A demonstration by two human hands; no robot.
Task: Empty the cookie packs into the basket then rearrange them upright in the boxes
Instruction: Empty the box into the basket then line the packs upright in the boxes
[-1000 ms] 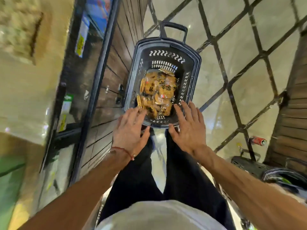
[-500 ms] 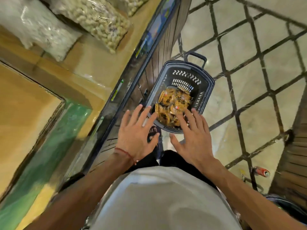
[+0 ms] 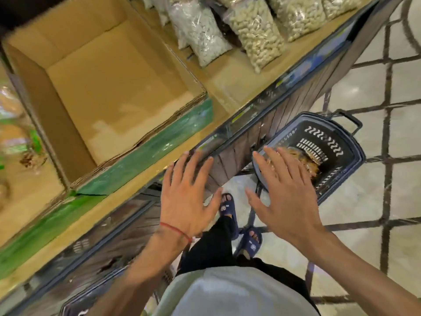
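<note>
We see the left hand (image 3: pixel 186 197) and the right hand (image 3: pixel 284 195) side by side in the air, both flat with fingers spread wide and holding nothing; a red string (image 3: pixel 175 230) goes round the left wrist. The right hand's fingers hide part of the dark basket (image 3: pixel 319 137), which sits on the floor at two o'clock from the hands, with the cookie packs (image 3: pixel 306 159) piled inside it. At ten o'clock an open brown box (image 3: pixel 109 87) sits on the shelf (image 3: pixel 227 85), and at twelve o'clock clear bags of nuts (image 3: pixel 255 30) lie there too.
</note>
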